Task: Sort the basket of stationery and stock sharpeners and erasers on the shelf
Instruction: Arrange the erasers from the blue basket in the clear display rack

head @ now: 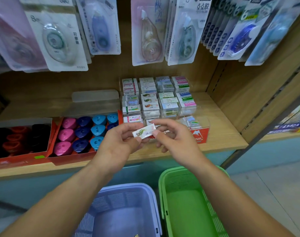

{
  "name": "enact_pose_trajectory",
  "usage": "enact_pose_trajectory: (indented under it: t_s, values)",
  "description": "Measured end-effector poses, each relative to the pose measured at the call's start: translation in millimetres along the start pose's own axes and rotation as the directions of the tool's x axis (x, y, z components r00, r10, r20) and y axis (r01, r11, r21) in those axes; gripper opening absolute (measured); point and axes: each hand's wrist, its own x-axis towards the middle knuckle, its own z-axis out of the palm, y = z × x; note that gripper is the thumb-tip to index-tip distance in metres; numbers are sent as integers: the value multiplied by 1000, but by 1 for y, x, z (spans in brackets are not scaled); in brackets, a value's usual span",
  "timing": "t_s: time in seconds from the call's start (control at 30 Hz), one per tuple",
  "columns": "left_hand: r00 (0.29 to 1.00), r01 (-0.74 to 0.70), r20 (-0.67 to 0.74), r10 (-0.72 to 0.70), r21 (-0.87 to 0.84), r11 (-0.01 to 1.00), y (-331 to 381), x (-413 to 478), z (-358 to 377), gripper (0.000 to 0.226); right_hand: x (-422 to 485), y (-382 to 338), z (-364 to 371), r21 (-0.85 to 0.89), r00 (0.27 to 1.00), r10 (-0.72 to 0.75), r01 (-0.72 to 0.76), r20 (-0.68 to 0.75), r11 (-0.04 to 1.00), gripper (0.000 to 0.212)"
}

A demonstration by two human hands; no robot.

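Head view shows one eraser (pixel 144 132) held just in front of the clear eraser rack (pixel 158 100), level with its front row, above the wooden shelf (pixel 222 127). The left hand (pixel 121 142) pinches the eraser's left end between thumb and fingers. The right hand (pixel 173 139) pinches its right end between thumb and forefinger, so both hands are clamped on the same small piece.

The likeliest slip, as a judgement, comes at the handover. If one hand lets go before the other has a firm hold, the smooth wrapper can slide out, and the eraser drops below the rack into a basket or onto the floor. Left of the rack, the left wrist hangs close over the sharpeners (pixel 82 131) and could knock one askew. At the rack itself the wrappers differ from column to column, so the eraser could land in the wrong one. A careless push could also topple the stacks behind the front row.

Counted:
- **Far left of the rack:** one far tray (pixel 12 163) of black and red sharpeners, too dim to count.
- **Just left of the rack:** one near tray (pixel 69 160) with three pink, at least three dark blue and four light blue sharpeners. A further dark one is partly hidden.
- **In the hands:** one eraser.
- **The rack:** four columns in three tiers.
- **Below the rack:** two baskets, a purple basket (pixel 125 186) and a green basket (pixel 185 182).
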Motion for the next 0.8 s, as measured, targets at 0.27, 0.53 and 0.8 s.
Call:
enact_pose_trajectory:
  t_s: [0.27, 0.53, 0.8]
  values:
    - [999, -29, -10, 31, 137, 990, 0, -6, -5, 28, -6, 2, -2, 3, 999, 49, -49, 8, 999, 18]
    - [975, -123, -54, 216, 679, 724, -2, -3, -8, 30, -4, 24, -37, -97, 990, 67, -79, -121, 992, 13]
    - [981, -112, 22, 192, 874, 473, -9, 6, -8, 56, 33, 29, -54, -337, 968, -60, -27, -246, 941, 13]
